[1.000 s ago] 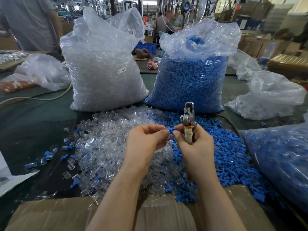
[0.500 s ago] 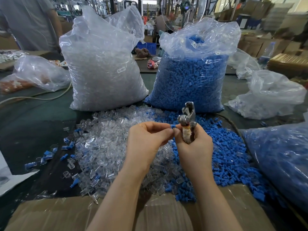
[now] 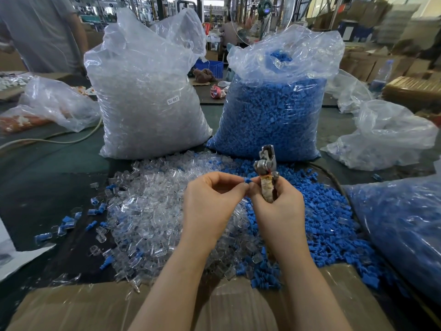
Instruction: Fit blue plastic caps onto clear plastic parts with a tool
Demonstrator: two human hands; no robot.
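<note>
Bare forearms, no sleeves; hands ungloved, unadorned.

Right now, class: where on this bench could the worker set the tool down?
Bare dark table lies left of the clear parts pile, before the clear bag. Crowded: the blue caps pile and right-hand bags. The right hand holds the tool.

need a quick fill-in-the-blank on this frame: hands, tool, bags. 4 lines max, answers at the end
1. The right hand grips a metal tool whose head points ____.
2. The left hand pinches a small cap coloured ____.
3. The bag of clear parts carries a white label reading ____.
4. The bag of blue caps stands to the ____ of the clear-parts bag.

Missing words: up; blue; SJ-017; right
</note>
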